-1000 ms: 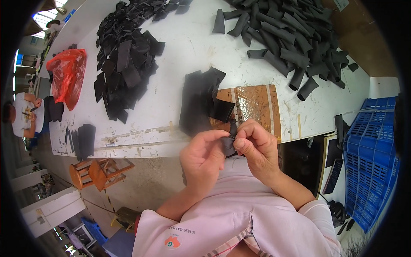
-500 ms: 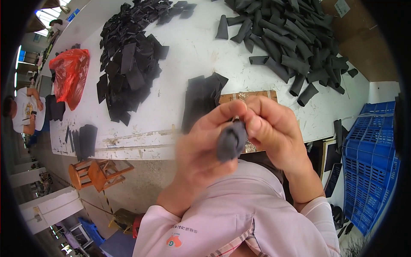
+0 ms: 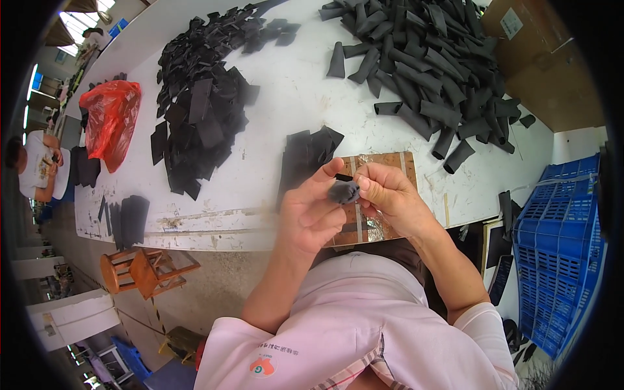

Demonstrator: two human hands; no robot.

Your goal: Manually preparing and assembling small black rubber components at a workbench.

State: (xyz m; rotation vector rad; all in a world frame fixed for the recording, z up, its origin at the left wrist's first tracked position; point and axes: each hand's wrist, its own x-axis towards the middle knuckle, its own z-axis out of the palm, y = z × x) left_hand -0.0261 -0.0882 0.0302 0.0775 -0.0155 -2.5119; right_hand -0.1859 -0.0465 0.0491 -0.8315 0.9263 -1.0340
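Observation:
Above the table's front edge, my two hands hold a small dark grey tube of soft material, its end bunched. My left hand wraps round it from the left, some fingers extended. From the other side my right hand pinches its rim between thumb and fingers. Below them lies a brown board with strips of clear tape. Just left of the board is a stack of flat dark pieces, partly hidden by my left hand.
A heap of dark grey tubes covers the table's far right, beside a cardboard box. Flat dark pieces are piled left, near a red plastic bag. Blue crates stand at right, wooden stools at left. Another person sits far left.
Both hands have moved away from my body, over the board, carrying the tube. More of the board now shows, and the tube is tipped more sideways.

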